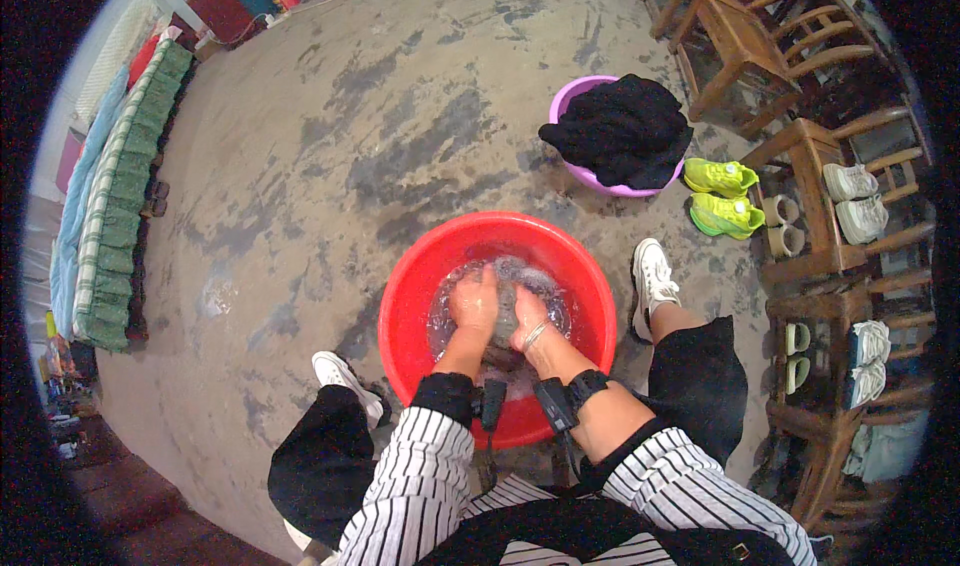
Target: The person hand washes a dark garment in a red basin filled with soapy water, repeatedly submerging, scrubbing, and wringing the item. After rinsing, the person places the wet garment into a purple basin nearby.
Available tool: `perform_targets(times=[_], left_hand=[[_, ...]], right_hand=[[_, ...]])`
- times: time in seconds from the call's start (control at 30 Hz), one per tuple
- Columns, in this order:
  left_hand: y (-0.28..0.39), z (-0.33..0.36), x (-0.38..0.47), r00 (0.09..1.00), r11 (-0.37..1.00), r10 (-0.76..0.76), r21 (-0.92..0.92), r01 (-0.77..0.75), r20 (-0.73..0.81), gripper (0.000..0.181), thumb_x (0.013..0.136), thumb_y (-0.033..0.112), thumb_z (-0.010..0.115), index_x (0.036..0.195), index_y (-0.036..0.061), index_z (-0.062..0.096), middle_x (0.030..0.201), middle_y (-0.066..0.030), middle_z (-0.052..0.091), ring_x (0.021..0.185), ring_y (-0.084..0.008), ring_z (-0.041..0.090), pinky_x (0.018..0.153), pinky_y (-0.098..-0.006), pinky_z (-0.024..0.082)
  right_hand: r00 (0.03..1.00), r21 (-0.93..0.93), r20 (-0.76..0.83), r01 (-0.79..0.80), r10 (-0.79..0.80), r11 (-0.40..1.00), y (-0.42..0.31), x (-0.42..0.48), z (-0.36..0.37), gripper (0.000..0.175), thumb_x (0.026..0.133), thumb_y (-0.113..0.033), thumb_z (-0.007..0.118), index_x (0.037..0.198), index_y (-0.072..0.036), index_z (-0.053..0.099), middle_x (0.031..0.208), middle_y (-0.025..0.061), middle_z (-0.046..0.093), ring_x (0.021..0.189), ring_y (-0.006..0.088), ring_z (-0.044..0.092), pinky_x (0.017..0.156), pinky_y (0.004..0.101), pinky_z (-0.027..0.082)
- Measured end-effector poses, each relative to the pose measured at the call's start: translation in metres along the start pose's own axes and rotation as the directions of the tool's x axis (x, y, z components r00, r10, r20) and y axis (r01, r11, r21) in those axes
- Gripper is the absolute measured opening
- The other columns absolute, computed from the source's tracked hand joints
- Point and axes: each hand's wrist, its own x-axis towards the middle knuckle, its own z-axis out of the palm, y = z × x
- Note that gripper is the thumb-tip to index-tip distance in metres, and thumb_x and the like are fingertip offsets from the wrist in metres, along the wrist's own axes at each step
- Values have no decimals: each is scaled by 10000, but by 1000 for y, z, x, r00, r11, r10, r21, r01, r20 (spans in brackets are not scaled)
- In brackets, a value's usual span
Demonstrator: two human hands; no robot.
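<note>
A red plastic basin (409, 296) stands on the floor in front of me, with sudsy water (536, 275) in its bottom. Both of my hands reach down into it. My left hand (474, 297) is at the water's left side, its fingertips partly hidden by the water. Opposite it, my right hand (529, 314) has its thumb side up and its lower fingers out of sight. Between the two lies something greyish and wet, perhaps cloth (505, 315); whether either hand grips it is unclear. A silver bracelet (535, 335) circles my right wrist.
Beyond the basin at right, a purple tub (562, 101) holds a heap of black cloth (622, 135). Yellow-green sneakers (724, 216) stand beside it. Wooden chairs (806, 251) bearing shoes line the right side. A bed with a green ruffled cover (124, 243) is at left. The concrete floor (255, 191) has dark patches.
</note>
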Motion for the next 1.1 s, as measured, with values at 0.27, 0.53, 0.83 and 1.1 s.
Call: perform_targets(times=[0.27, 0.53, 0.83, 1.1], left_hand=[[1, 31, -50, 922, 925, 377, 21, -380, 87, 333, 866, 330, 544, 759, 40, 668, 824, -225, 651, 772, -427, 633, 711, -485, 500], [-89, 4, 67, 957, 936, -288, 222, 274, 33, 525, 856, 493, 525, 1056, 27, 664, 1041, -284, 628, 1028, -427, 588, 923, -494, 438], [-76, 6, 14, 891, 854, -90, 495, -161, 446, 510, 771, 318, 683, 1219, 110, 555, 1187, -195, 600, 1117, -376, 563, 932, -472, 454], [-48, 10, 12, 929, 932, 235, -336, -133, 284, 374, 697, -17, 613, 1051, 98, 574, 927, -61, 598, 867, -173, 568, 790, -307, 475]], right_hand=[[921, 195, 368, -210, 127, 958, -21, -18, -26, 319, 913, -392, 499, 874, -102, 625, 853, 89, 658, 804, 288, 625, 781, 443, 506], [998, -31, -54, 22, -24, 999, -22, -38, 14, 325, 912, -295, 531, 1118, -49, 586, 1038, 118, 657, 902, 288, 645, 810, 463, 519], [817, -757, -229, 193, -529, 625, 0, 20, -40, 527, 848, -224, 575, 1332, -48, 461, 1290, 125, 542, 1173, 304, 509, 996, 394, 383], [968, 215, 243, -125, 71, 969, -24, -14, -12, 518, 861, -455, 581, 1239, -102, 554, 1265, 89, 572, 1084, 304, 563, 892, 491, 461]])
